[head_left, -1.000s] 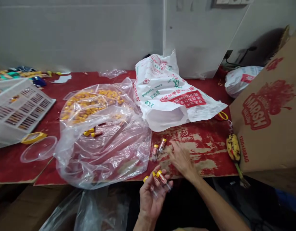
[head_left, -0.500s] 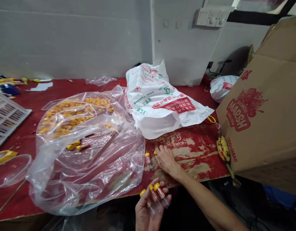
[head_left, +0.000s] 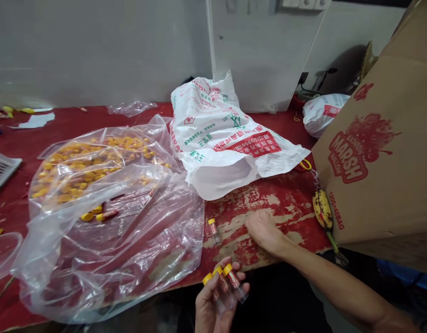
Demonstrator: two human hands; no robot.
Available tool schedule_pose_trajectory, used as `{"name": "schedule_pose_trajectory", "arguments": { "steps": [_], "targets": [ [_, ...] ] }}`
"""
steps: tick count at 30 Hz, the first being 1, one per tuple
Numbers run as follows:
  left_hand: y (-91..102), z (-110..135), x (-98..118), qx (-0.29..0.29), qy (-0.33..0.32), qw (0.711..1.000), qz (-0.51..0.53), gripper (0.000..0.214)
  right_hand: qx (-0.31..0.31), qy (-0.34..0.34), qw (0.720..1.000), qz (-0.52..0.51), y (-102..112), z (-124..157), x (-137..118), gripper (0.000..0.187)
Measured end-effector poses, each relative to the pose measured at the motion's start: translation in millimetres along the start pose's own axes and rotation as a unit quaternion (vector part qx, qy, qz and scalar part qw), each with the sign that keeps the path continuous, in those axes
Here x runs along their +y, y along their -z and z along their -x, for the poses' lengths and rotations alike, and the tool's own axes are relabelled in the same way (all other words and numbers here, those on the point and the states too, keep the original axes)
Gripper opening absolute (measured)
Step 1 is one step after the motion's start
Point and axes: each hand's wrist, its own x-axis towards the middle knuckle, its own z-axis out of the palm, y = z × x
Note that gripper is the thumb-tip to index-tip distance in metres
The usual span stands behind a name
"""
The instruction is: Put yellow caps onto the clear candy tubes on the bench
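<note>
My left hand is closed around small clear tubes with yellow caps and red-and-white contents, at the table's front edge. One more capped tube lies on the worn red table, just beyond that hand. My right hand is over the table to the right of this tube, its fingers curled under and slightly blurred. Whatever it may hold is hidden. To the left spreads a large clear plastic bag with many yellow-capped pieces inside.
A white printed sack lies behind the hands, its mouth facing me. On the right stand a tall cardboard box and a spotted banana. A pale slotted crate and a clear round container are at the left edge.
My right hand has moved right, away from the lying tube. The yellow cap seen at its fingertips before no longer shows. My left hand keeps its tubes. The view has shifted slightly.
</note>
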Motion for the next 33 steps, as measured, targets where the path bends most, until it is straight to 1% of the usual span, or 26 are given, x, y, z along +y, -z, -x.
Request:
{"name": "schedule_pose_trajectory", "arguments": {
  "steps": [3,5,6,8,9,10,11,12,13,15,17,18,19,20,21,23,24,25,27,29,31,33],
  "targets": [
    [-3.7,-3.9,-2.8,0.004,-0.027,1.000,0.013,0.029,-0.005,-0.005,1.000,-0.012,0.9,3.1,6.1,0.024],
    [-5.3,-5.5,-4.0,0.020,-0.047,0.999,0.017,0.030,-0.004,-0.003,1.000,-0.017,-0.2,11.0,11.8,0.027],
    [-6.0,-5.9,-4.8,0.032,-0.056,0.998,0.016,0.030,0.004,-0.006,0.999,-0.035,-2.2,16.4,12.2,0.028],
    [-7.1,-6.3,-7.1,0.057,-0.069,0.996,0.013,0.029,0.038,-0.015,0.991,-0.127,-9.5,30.0,4.0,0.030],
    [-7.4,-6.4,-8.5,0.064,-0.076,0.995,0.014,0.028,0.061,-0.013,0.979,-0.196,-14.4,38.2,-5.2,0.029],
    [-7.4,-6.4,-9.8,0.066,-0.084,0.994,0.019,0.027,0.087,-0.004,0.960,-0.267,-19.3,47.1,-17.2,0.028],
    [-7.0,-6.2,-10.8,0.060,-0.093,0.993,0.026,0.025,0.118,0.015,0.938,-0.325,-23.8,56.5,-30.9,0.027],
    [-6.2,-5.9,-11.3,0.050,-0.099,0.993,0.036,0.024,0.154,0.043,0.920,-0.358,-27.4,65.8,-45.0,0.027],
    [-5.1,-5.3,-11.1,0.038,-0.103,0.993,0.045,0.022,0.191,0.075,0.907,-0.366,-29.6,74.2,-57.8,0.027],
    [-2.3,-2.8,-8.1,0.009,-0.106,0.993,0.055,0.022,0.258,0.144,0.894,-0.337,-29.5,85.6,-74.8,0.028],
    [0.3,1.4,-2.9,-0.031,-0.106,0.992,0.056,0.024,0.280,0.203,0.879,-0.329,-24.8,85.5,-76.7,0.029],
    [1.2,4.0,0.0,-0.053,-0.106,0.991,0.055,0.024,0.278,0.215,0.871,-0.343,-22.0,80.4,-73.2,0.029],
    [2.0,6.9,2.5,-0.074,-0.106,0.990,0.054,0.024,0.274,0.206,0.868,-0.359,-19.4,71.9,-68.3,0.029],
    [2.5,9.9,4.6,-0.089,-0.104,0.989,0.051,0.024,0.272,0.175,0.874,-0.362,-17.7,60.8,-63.5,0.028],
    [2.8,12.9,6.1,-0.098,-0.101,0.989,0.047,0.024,0.269,0.131,0.890,-0.344,-17.2,47.7,-60.1,0.027],
    [3.3,18.9,7.6,-0.102,-0.098,0.989,0.040,0.026,0.254,0.037,0.933,-0.251,-19.7,20.1,-60.2,0.029],
    [3.7,21.8,7.9,-0.100,-0.098,0.989,0.038,0.027,0.240,0.005,0.951,-0.197,-22.2,7.7,-63.7,0.033],
    [4.2,24.5,8.2,-0.098,-0.099,0.990,0.036,0.027,0.225,-0.013,0.962,-0.153,-25.0,-2.5,-68.8,0.034],
    [5.7,29.2,9.0,-0.095,-0.106,0.989,0.035,0.026,0.200,-0.015,0.974,-0.102,-29.5,-13.7,-78.5,0.028],
    [8.1,32.8,10.1,-0.088,-0.118,0.988,0.036,0.025,0.181,0.013,0.979,-0.097,-30.2,-12.3,-79.9,0.019],
    [10.5,34.8,10.9,-0.072,-0.125,0.989,0.043,0.024,0.156,0.048,0.980,-0.114,-25.6,-2.1,-68.3,0.020],
    [12.1,34.7,10.6,-0.047,-0.122,0.990,0.056,0.025,0.112,0.068,0.985,-0.114,-15.8,10.0,-46.8,0.024]
  ]
}}
